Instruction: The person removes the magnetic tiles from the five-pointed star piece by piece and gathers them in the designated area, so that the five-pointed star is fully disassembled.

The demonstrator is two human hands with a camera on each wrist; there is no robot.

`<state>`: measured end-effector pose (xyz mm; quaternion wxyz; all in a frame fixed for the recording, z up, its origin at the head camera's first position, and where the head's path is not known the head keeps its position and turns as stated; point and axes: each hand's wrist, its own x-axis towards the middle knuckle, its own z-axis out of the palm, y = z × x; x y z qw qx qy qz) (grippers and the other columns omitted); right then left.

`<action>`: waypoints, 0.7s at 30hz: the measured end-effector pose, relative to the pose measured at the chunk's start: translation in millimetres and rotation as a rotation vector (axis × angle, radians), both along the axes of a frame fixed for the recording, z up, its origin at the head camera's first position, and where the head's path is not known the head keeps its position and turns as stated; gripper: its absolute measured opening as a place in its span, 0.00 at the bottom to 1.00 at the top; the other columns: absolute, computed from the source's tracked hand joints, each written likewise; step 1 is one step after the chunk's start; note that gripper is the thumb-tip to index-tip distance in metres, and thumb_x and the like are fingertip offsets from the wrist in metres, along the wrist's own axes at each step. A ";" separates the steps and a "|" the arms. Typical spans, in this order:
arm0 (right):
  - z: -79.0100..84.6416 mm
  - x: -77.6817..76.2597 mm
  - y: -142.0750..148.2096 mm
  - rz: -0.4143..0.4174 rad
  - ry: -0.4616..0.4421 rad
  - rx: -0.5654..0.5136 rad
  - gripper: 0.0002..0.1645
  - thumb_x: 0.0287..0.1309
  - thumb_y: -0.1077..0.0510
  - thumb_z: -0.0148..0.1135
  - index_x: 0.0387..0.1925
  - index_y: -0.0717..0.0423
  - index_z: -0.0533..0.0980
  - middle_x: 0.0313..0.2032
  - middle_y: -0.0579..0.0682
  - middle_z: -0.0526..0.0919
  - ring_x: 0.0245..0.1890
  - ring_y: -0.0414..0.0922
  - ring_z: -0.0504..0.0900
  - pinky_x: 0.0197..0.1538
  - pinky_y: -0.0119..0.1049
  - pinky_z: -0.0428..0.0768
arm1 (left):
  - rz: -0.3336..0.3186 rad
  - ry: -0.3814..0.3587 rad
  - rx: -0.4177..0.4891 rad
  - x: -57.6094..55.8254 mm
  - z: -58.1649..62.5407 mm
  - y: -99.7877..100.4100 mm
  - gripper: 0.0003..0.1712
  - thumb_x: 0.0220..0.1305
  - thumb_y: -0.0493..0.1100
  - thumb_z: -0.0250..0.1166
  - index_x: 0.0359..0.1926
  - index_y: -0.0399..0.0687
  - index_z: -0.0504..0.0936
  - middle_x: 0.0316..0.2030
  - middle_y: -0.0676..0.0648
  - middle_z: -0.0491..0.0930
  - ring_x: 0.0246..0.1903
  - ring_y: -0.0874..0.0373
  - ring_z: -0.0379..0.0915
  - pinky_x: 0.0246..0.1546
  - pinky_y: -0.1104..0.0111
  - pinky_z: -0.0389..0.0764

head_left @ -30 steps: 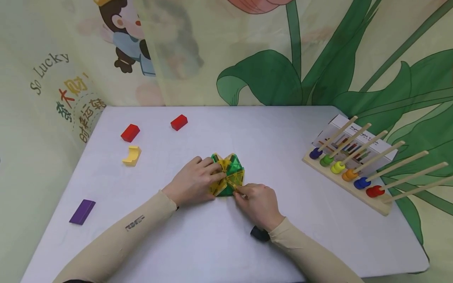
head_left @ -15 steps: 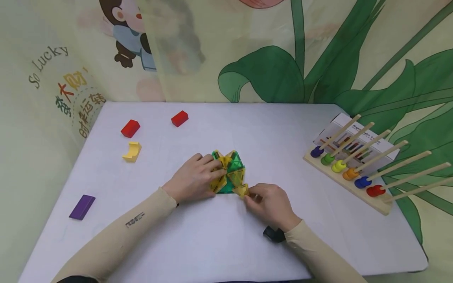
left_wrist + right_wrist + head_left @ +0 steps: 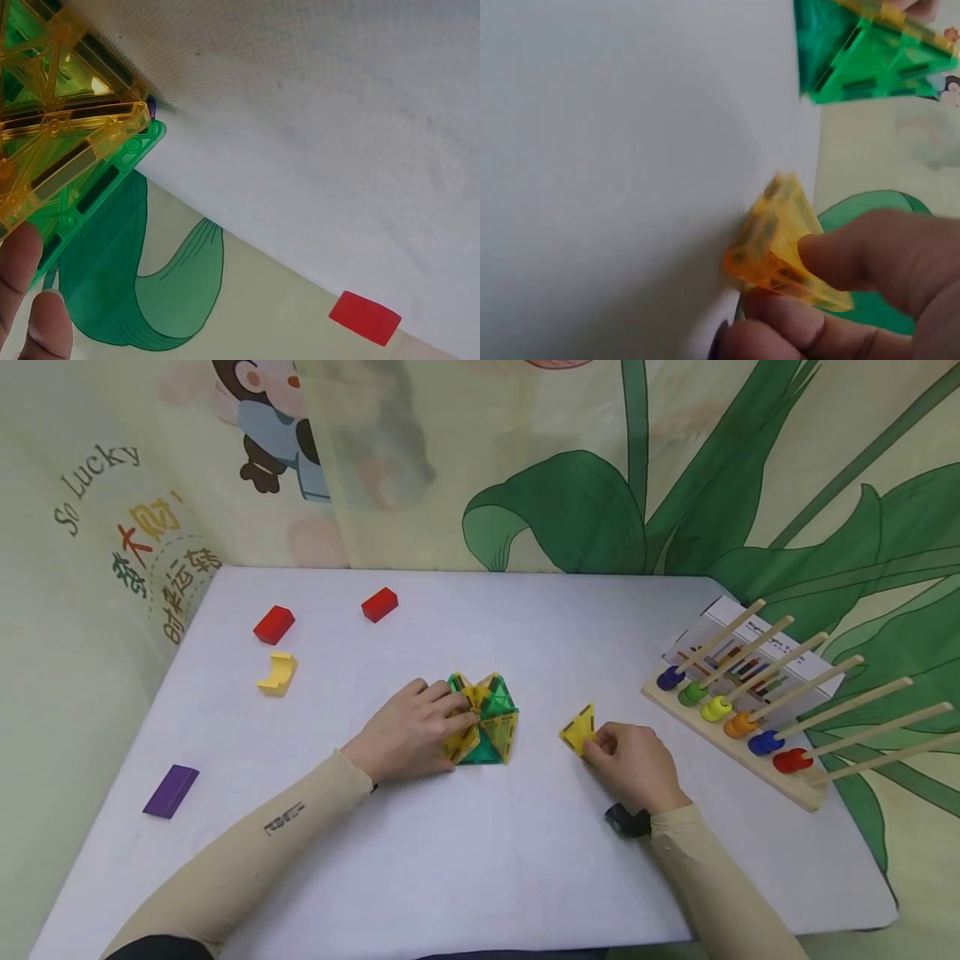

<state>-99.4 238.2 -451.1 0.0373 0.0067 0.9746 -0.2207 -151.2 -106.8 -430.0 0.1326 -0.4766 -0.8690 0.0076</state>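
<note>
A cluster of green and yellow translucent magnetic tiles stands mid-table in the head view. My left hand grips its left side, covering part of it. Up close in the left wrist view, yellow triangular tiles lie against a green one, with fingertips at the edge. To the right of the cluster, my right hand pinches a yellow triangular magnetic tile between thumb and fingers. The right wrist view shows this yellow piece as thick, perhaps more than one tile, apart from the green part.
Two red blocks and a yellow curved block lie at the back left, a purple block nearer on the left. A wooden peg stand with coloured beads is on the right, with a printed box behind it.
My right hand has pulled away from the cluster to the right, taking the yellow triangular tile with it. My left hand keeps its grip on the cluster.
</note>
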 end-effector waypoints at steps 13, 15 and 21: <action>15.4 -3.4 -50.6 0.142 0.128 -0.184 0.09 0.66 0.56 0.66 0.36 0.56 0.87 0.29 0.49 0.89 0.25 0.38 0.78 0.30 0.31 0.75 | 0.089 -0.026 -0.010 -3.6 3.0 4.7 0.41 0.49 0.68 0.79 0.61 0.56 0.85 0.54 0.50 0.83 0.53 0.52 0.77 0.51 0.58 0.79; 18.9 -2.4 -69.1 0.213 0.088 -0.278 0.09 0.66 0.55 0.68 0.38 0.56 0.88 0.31 0.49 0.90 0.24 0.36 0.79 0.30 0.30 0.77 | 0.111 -0.030 -0.015 -5.6 4.3 5.1 0.41 0.48 0.68 0.80 0.61 0.55 0.85 0.54 0.49 0.84 0.52 0.51 0.77 0.52 0.58 0.80; 16.9 -8.0 -119.3 0.274 0.085 -0.395 0.20 0.64 0.46 0.72 0.45 0.58 0.88 0.33 0.51 0.93 0.20 0.35 0.84 0.25 0.28 0.79 | 0.137 -0.006 -0.014 -11.3 1.6 7.1 0.41 0.47 0.69 0.80 0.59 0.54 0.86 0.53 0.50 0.84 0.51 0.51 0.77 0.51 0.58 0.79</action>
